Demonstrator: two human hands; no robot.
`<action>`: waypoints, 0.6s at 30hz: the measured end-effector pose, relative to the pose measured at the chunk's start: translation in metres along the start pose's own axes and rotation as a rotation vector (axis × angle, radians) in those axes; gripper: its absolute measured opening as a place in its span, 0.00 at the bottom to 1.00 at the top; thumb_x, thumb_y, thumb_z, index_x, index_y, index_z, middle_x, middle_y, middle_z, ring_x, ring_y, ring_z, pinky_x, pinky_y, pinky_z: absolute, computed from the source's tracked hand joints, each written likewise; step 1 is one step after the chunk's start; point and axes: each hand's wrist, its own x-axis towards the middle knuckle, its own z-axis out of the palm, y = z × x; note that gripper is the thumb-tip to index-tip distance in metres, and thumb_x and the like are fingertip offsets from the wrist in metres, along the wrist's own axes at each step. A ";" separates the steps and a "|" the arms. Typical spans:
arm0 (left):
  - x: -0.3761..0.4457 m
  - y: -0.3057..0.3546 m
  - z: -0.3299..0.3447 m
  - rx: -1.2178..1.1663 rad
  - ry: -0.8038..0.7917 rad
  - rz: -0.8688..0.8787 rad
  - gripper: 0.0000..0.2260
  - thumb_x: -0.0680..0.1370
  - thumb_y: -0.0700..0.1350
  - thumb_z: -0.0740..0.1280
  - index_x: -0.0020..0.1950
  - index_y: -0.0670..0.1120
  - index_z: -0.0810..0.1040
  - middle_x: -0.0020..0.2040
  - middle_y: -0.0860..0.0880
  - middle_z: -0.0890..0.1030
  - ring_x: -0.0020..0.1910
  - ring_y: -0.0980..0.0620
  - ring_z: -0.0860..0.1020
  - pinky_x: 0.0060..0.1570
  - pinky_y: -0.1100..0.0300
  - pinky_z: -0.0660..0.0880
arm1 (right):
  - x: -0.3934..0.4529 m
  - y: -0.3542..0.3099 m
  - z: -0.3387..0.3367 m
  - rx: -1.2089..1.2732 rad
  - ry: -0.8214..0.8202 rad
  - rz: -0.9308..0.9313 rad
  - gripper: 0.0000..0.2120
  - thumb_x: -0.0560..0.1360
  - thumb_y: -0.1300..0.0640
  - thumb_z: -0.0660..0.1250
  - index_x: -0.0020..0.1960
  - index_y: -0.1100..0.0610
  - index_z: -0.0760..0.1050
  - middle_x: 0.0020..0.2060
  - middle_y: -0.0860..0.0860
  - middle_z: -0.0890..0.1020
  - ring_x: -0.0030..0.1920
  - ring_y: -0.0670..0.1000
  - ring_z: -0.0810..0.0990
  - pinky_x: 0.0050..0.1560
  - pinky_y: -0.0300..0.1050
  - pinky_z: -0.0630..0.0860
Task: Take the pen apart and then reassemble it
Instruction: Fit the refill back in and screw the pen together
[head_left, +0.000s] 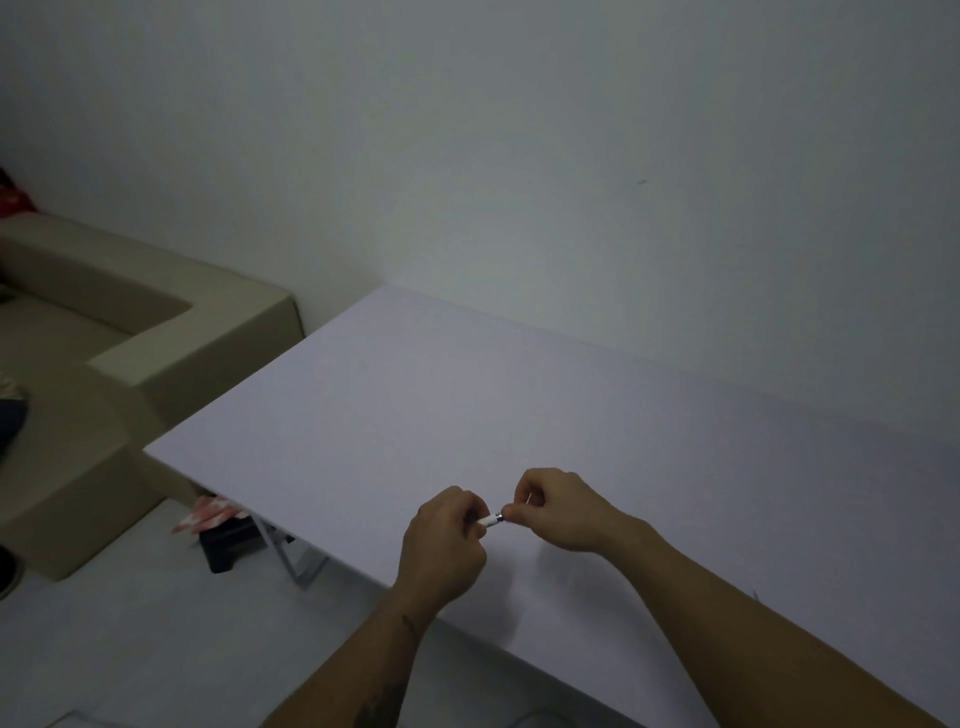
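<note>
The large flat white table (519, 415) is standing against the plain pale wall (519, 156) at twelve o'clock. Both hands are meeting above its near edge, the left hand (441, 551) at nine o'clock of the short white plastic pen (491, 519), the right hand (561, 512) at three o'clock. The beige cushioned sofa (104, 338) is sitting on the floor at ten o'clock of the table.

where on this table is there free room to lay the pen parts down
Nearly all of the white table is bare: the wide stretch between the hands and the wall, and the corner toward the sofa. Only the near edge is busy, where left hand and right hand hold the pen.
</note>
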 end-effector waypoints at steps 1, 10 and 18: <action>0.001 0.000 -0.001 0.001 0.005 0.001 0.08 0.74 0.37 0.69 0.43 0.51 0.77 0.39 0.56 0.77 0.38 0.56 0.76 0.38 0.65 0.74 | 0.000 -0.001 -0.001 -0.008 -0.001 -0.024 0.05 0.74 0.51 0.70 0.44 0.51 0.75 0.38 0.49 0.79 0.35 0.47 0.75 0.35 0.40 0.72; 0.003 0.000 -0.004 0.033 0.011 0.021 0.07 0.74 0.37 0.68 0.43 0.50 0.77 0.40 0.56 0.77 0.39 0.55 0.76 0.39 0.62 0.76 | 0.006 -0.006 0.001 -0.002 -0.009 0.017 0.14 0.78 0.47 0.64 0.42 0.56 0.78 0.34 0.51 0.79 0.31 0.48 0.72 0.33 0.41 0.69; 0.003 0.002 -0.006 0.028 0.010 0.022 0.08 0.73 0.37 0.68 0.41 0.51 0.76 0.40 0.55 0.77 0.39 0.54 0.76 0.36 0.64 0.72 | 0.003 -0.002 0.001 -0.013 0.000 -0.026 0.11 0.77 0.56 0.65 0.35 0.50 0.74 0.33 0.49 0.77 0.32 0.48 0.72 0.33 0.40 0.69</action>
